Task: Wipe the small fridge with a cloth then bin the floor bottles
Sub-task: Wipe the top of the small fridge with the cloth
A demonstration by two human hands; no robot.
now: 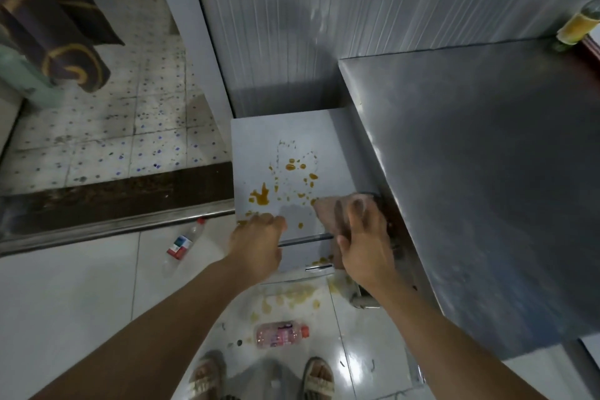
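The small white fridge [285, 136] stands below me, its top spattered with orange stains [259, 195]. My right hand [363, 237] presses a brownish cloth [334, 208] flat on the fridge top at its right front corner, fingers spread over it. My left hand [256, 240] rests on the front left edge of the fridge top with its fingers curled over the edge. Two plastic bottles lie on the floor: a clear one with a red cap [183, 242] to the left, and a pink one with an orange cap [281, 334] by my feet.
A large steel counter [487, 188] rises right beside the fridge. A ribbed wall [324, 10] stands behind it. Yellowish spill marks [292, 297] spread on the white tiles in front. A door threshold [113, 204] and speckled tiles lie to the left. A bottle [579, 23] stands at the far right.
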